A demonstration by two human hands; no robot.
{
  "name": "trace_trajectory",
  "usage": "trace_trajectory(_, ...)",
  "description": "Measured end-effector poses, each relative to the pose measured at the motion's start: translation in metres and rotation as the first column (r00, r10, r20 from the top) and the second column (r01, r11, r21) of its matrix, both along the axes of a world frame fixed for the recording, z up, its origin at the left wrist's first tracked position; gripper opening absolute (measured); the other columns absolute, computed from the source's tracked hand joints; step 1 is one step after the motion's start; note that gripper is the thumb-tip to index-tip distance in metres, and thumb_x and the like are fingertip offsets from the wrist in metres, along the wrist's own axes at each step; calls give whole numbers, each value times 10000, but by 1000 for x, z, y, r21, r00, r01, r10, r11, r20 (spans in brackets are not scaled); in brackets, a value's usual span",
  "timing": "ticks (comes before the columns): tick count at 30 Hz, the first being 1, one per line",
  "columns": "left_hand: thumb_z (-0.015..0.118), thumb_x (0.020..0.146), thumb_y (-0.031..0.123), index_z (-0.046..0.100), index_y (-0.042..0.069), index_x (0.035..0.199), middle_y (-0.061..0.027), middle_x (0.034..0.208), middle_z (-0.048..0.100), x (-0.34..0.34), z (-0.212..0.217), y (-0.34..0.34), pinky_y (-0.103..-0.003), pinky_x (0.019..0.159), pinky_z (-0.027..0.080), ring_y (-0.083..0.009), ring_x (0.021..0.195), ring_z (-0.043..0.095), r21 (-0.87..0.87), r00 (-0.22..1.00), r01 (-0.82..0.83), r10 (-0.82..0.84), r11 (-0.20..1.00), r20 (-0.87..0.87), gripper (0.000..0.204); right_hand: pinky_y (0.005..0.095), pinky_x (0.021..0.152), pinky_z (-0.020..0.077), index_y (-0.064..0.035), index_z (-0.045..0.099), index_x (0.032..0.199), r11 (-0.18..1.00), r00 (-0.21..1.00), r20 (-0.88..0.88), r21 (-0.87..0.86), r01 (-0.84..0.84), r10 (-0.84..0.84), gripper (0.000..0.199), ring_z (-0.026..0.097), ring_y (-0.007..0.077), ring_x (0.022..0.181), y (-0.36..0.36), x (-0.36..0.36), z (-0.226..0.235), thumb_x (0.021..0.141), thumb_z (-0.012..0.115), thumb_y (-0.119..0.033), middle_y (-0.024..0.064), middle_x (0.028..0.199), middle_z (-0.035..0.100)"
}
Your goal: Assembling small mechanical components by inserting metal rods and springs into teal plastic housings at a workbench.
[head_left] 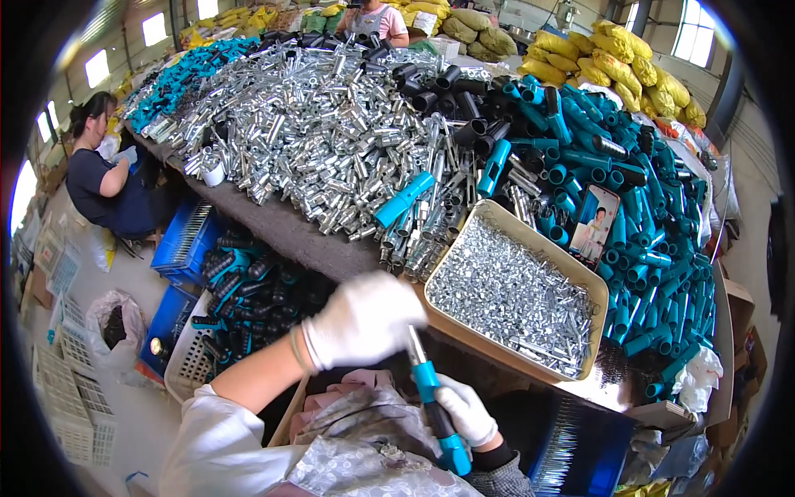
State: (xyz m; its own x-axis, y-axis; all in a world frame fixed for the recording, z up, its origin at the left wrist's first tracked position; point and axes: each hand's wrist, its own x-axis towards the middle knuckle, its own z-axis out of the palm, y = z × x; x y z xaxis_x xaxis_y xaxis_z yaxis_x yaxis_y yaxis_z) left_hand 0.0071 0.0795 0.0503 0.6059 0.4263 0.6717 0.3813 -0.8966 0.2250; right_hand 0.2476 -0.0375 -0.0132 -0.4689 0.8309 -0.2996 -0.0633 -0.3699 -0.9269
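Note:
My right hand [465, 412], in a white glove, is closed around a teal-and-black tubular handle [432, 398] with a metal shaft at its upper end. The handle slants over my lap, its teal lower end beside my right wrist. My left hand [364, 321], also white-gloved and blurred by motion, is curled like a fist at the shaft's upper tip. What its fingers hold is hidden. Just beyond my hands, a cream tray [601, 335] of small metal parts rests on the table edge. Behind it lie a heap of silver metal sockets [331, 132] and a teal handle piece [404, 200].
Teal tubes [654, 240] are piled at right, with a phone [595, 224] propped on them. Black-and-teal handles [240, 290] fill a white basket at lower left. A blue bin [609, 455] of metal rods stands at lower right. A co-worker [103, 178] sits at left; another person [374, 23] is across.

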Motion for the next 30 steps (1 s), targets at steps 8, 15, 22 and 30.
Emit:
trace_trajectory(8, 759, 797, 260, 632, 108, 1242, -171, 1115, 604, -91, -40, 102, -448, 873, 526, -364, 1026, 624, -66, 609, -785, 750, 616, -258, 487, 246, 668, 472, -24, 529, 1199, 997, 997, -27, 37, 71, -70, 348, 549, 82, 724, -13, -5, -6, 995, 595, -299, 10, 839, 573)
trace_trajectory(15, 771, 777, 200, 609, 58, 1113, -190, 1080, 662, -90, -31, 112, -468, 885, 518, -385, 1019, 640, -218, 562, -825, 719, 521, -410, 399, 263, 639, 475, -61, 513, 1363, 986, 994, 107, 163, -35, 17, 477, 544, 68, 688, -10, -10, 1, 1002, 590, -363, 10, 827, 588)
trace_trajectory(22, 679, 846, 66, 591, -12, 1118, -5, 864, 578, -92, -45, 86, -242, 587, 456, -88, 700, 530, -837, 655, -98, 668, 538, 353, 296, 346, 845, 514, -52, 555, 1319, 923, 939, 276, 373, 91, -204, 481, 652, 217, 878, -15, -13, 5, 928, 688, -300, 118, 968, 664)
trace_trajectory(30, 692, 786, -68, 549, 7, 1036, -70, 936, 664, 11, -42, -68, -265, 708, 537, -124, 810, 633, -818, 757, 386, 360, 426, 545, 297, 424, 739, 537, -107, 600, 1274, 699, 786, 418, 715, 26, -456, 446, 663, 355, 848, -14, -27, -14, 860, 692, -243, 137, 933, 641)
